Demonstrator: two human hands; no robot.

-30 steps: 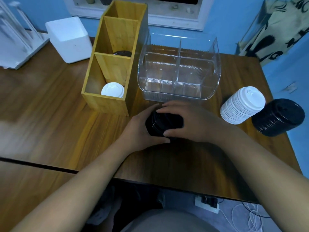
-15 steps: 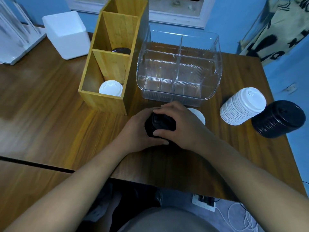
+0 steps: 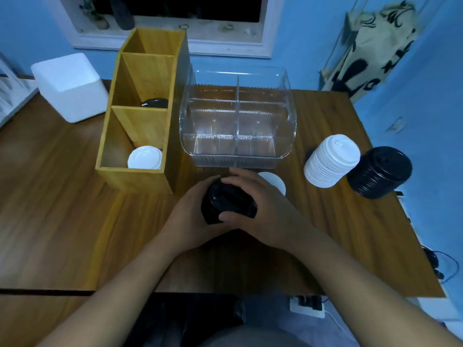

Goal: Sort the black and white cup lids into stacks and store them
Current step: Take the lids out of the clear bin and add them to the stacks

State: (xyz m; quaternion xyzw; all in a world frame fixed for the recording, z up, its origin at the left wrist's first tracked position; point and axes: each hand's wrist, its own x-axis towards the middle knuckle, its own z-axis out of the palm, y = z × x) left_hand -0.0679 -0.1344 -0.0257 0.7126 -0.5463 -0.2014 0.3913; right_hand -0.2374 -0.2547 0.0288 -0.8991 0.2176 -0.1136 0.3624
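Left grip [image 3: 190,214] and right grip [image 3: 268,211] are both clamped around a short pile of black lids [image 3: 225,200], over the middle of the tabletop [image 3: 62,221]. Behind them stand a wooden compartment box [image 3: 135,176] and, beside it, a clear divided bin [image 3: 238,161]. At the right a white lid stack [image 3: 330,161] and a black lid stack [image 3: 380,172] lie side by side. A loose white lid [image 3: 274,180] lies just behind the right grip. The box's near compartment holds a white lid [image 3: 144,157], and the middle one a black lid [image 3: 154,103].

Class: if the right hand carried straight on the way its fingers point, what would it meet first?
The right hand points up-left across the black lids it holds, so it would probably meet the left hand cupping them first. Beyond stands the wooden organiser, though depth is unclear.
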